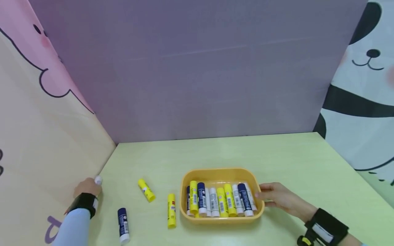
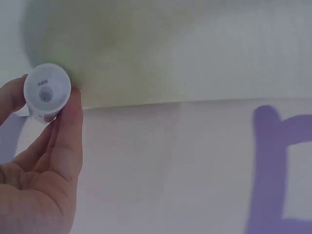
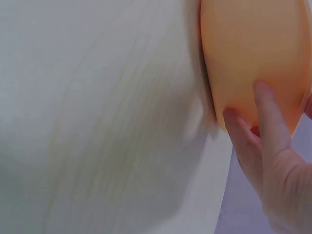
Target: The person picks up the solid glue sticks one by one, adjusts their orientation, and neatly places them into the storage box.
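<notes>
At the table's left edge, my left hand (image 1: pixel 87 188) pinches a glue stick (image 2: pixel 47 92) between thumb and fingers. The left wrist view looks onto its round white end; most of its body is hidden. My right hand (image 1: pixel 281 199) grips the right end of a yellow plastic basket (image 1: pixel 220 220), fingers spread on its outer wall (image 3: pixel 253 58) and thumb at the rim. Inside lies a row of glue sticks, among them a yellow one (image 1: pixel 229 200), a navy one (image 1: pixel 244 199) and a white-grey one (image 1: pixel 214 203).
Left of the basket, a yellow glue stick (image 1: pixel 171 210) lies on the pale green table (image 1: pixel 264 155). Another yellow one (image 1: pixel 146 190) lies tilted farther back, and a navy one (image 1: pixel 123 225) is nearer the front. A purple-grey panel (image 1: pixel 197 75) and printed side walls enclose the table.
</notes>
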The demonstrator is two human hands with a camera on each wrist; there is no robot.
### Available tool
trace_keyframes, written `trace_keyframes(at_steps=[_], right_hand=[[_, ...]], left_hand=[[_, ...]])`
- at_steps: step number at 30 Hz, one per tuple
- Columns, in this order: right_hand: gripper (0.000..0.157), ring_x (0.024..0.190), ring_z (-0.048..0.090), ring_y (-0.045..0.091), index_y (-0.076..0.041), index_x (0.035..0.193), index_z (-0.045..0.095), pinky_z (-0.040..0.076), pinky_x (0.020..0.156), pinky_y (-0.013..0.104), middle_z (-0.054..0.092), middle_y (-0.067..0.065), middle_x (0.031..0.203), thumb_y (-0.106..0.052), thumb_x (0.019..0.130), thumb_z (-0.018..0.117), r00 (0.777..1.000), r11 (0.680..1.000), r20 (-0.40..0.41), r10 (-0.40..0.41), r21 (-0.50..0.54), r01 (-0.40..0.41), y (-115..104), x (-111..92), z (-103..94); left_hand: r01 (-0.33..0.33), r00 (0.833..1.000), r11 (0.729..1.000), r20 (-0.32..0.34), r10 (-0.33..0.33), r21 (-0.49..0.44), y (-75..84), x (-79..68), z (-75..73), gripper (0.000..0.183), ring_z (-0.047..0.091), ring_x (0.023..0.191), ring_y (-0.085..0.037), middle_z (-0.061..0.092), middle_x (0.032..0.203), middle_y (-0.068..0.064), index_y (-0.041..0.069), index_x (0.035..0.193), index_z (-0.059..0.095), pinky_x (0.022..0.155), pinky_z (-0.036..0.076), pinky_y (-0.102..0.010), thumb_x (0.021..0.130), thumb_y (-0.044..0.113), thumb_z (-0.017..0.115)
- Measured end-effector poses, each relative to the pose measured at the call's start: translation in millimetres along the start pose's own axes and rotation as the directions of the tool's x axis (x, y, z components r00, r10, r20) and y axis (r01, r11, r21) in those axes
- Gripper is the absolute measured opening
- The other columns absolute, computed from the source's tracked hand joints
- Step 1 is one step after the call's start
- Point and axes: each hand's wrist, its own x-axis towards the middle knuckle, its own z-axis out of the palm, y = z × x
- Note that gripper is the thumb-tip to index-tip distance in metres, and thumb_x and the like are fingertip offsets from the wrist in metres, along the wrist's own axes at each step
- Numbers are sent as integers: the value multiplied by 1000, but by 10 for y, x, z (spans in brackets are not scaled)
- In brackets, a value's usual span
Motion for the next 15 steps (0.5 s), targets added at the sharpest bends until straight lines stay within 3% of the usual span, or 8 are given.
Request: trace_keyframes(at_steps=[6,11,15], right_hand=[[57,103,59,25,14,131,36,53,85,40,48,28,128,-15,88,60,1000,1000,-15,9,-6,-9,8,8,5],[58,102,59,24,14,131,37,53,84,40,49,28,127,-16,87,61,1000,1000,-13,5,-9,-5,14,12,4],[62,103,59,23,16,131,35,53,85,39,49,29,126,-18,86,62,999,999,25,-34,4,34,29,8,-21]], left_hand=[[-82,996,996,-24,82,18,214,27,-82,37,53,69,-38,56,79,-30,-16,94,53,59,46,-45,88,21,51],[-128,990,992,-55,129,11,391,3,-126,29,54,67,-38,56,75,-28,-13,85,54,53,45,-42,81,17,53],[-189,980,982,-70,189,1,537,-29,-132,21,50,59,-30,53,66,-19,-8,74,54,48,40,-36,76,13,54]])
